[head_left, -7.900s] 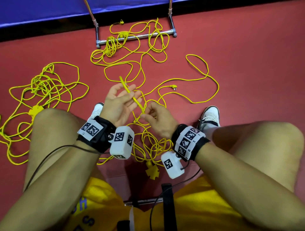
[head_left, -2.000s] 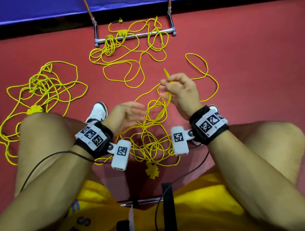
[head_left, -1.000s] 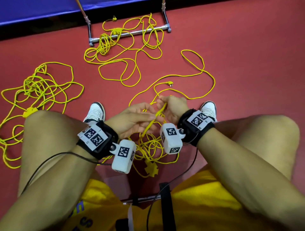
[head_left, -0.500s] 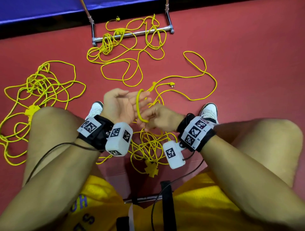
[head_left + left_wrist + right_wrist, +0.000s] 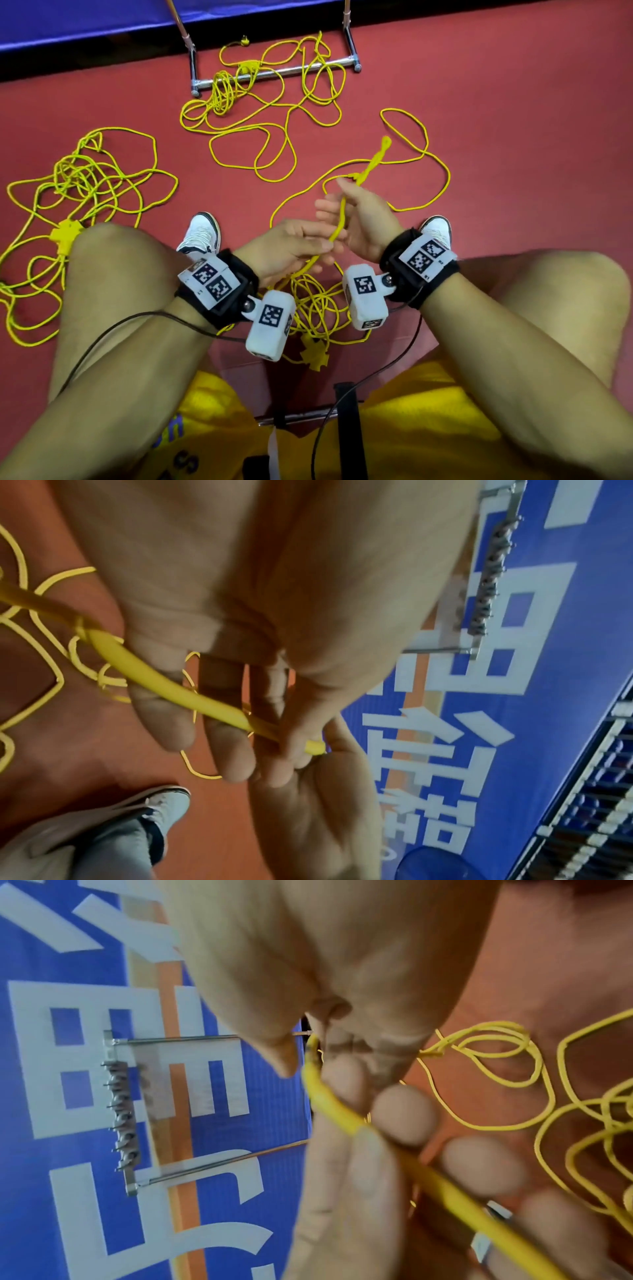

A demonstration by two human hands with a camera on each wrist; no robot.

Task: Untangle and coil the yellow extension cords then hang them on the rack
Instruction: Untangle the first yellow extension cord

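Head view: the right hand (image 5: 364, 219) sits just past the middle of the frame, fingers curled round a doubled length of yellow cord (image 5: 339, 226) whose folded end pokes out toward 1 o'clock above the floor. Touching it at 7 o'clock, the left hand (image 5: 291, 251) pinches the same cord between thumb and fingertips; in the left wrist view the cord (image 5: 164, 685) crosses the fingers (image 5: 161, 718) and ends under the thumb. From there the cord drops at 6 o'clock into a loose heap (image 5: 318, 308) between the knees, with a yellow socket block (image 5: 315, 354) at its near edge. White shoes flank the hands at 9 and 3 o'clock. Wide single loops (image 5: 421, 161) sprawl at 1 to 2 o'clock, with bare red floor (image 5: 531, 137) beyond them out to the right edge. At 11 o'clock more loops (image 5: 260, 113) lie tangled over the rack's metal base bar (image 5: 274, 73), which stands against a blue banner at the top edge. A separate tangle (image 5: 85, 181) with its own socket block lies at 9 to 10 o'clock, running to the left edge beside the left knee.
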